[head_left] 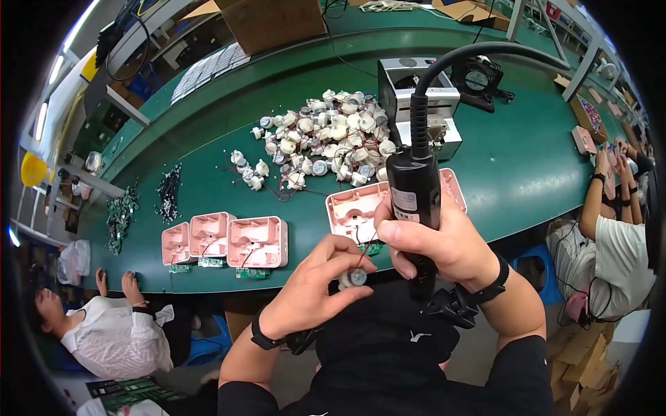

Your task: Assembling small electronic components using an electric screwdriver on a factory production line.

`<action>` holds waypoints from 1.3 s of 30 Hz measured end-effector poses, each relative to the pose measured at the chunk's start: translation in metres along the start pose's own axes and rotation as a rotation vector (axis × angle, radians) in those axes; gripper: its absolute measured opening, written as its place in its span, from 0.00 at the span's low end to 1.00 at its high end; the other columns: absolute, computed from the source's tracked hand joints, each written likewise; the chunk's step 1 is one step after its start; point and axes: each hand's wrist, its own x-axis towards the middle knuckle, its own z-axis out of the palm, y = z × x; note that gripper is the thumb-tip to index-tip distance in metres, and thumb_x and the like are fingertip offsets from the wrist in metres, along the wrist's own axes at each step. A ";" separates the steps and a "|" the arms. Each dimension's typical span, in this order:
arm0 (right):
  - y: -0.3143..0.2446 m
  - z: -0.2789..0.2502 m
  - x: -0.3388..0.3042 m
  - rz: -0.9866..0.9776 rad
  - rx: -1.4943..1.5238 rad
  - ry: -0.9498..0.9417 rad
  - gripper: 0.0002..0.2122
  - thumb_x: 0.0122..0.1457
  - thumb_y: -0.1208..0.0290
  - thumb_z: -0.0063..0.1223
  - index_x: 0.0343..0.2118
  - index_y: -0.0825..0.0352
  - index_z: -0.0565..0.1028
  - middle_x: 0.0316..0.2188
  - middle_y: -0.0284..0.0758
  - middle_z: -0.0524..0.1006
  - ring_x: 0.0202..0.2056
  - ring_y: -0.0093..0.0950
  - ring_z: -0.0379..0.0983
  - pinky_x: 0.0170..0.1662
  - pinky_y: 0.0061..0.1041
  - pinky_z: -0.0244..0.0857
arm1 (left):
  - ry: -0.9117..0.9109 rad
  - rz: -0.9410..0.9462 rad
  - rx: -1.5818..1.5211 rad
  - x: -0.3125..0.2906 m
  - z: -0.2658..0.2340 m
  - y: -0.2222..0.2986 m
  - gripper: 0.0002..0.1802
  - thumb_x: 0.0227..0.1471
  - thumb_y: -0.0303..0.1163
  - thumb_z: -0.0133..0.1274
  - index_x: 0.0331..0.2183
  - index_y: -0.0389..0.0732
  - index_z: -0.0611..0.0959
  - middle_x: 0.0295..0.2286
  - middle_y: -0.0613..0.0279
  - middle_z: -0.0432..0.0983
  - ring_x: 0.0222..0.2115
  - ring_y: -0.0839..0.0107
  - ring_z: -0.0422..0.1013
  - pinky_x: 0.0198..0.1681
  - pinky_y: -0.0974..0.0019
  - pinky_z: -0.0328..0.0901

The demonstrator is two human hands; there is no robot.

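My left hand [302,291] is closed round a small white motor with a grey metal end [356,276], just off the table's front edge. Thin red wires run up from it toward a green circuit board [373,247] by a pink plastic housing [340,209]. In my right hand [458,243] is a black electric screwdriver [414,191], gripped upright with its thick cable rising from the top. Its lower tip is hidden by the hand and dark clothing. The screwdriver and right hand cover part of the pink plastic behind them.
A heap of white motors [326,135] lies beyond the housing. Three pink housings [277,232] with circuit boards stand to the left. Past the heap are a silver-black machine [444,135] and a black fan [479,80]. People sit at both sides.
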 end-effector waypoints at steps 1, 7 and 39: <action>-0.001 0.000 0.000 -0.012 -0.007 0.000 0.12 0.58 0.63 0.60 0.32 0.68 0.75 0.19 0.28 0.73 0.16 0.16 0.67 0.20 0.17 0.59 | 0.000 0.027 0.066 0.000 0.000 0.000 0.16 0.48 0.25 0.61 0.42 0.36 0.81 0.40 0.56 0.79 0.39 0.65 0.76 0.44 0.65 0.69; 0.000 0.000 -0.014 0.003 0.044 0.012 0.11 0.57 0.65 0.61 0.34 0.69 0.75 0.22 0.29 0.74 0.17 0.16 0.68 0.21 0.17 0.59 | 0.082 0.039 0.149 0.005 -0.009 0.000 0.15 0.50 0.24 0.59 0.42 0.36 0.80 0.41 0.54 0.79 0.42 0.61 0.75 0.45 0.63 0.68; 0.034 -0.006 0.062 -0.744 -0.180 0.296 0.16 0.60 0.65 0.55 0.42 0.67 0.61 0.23 0.37 0.70 0.21 0.24 0.67 0.28 0.24 0.66 | 0.310 0.137 0.334 0.059 0.016 -0.096 0.20 0.41 0.28 0.63 0.40 0.41 0.79 0.36 0.61 0.76 0.44 0.58 0.70 0.49 0.53 0.64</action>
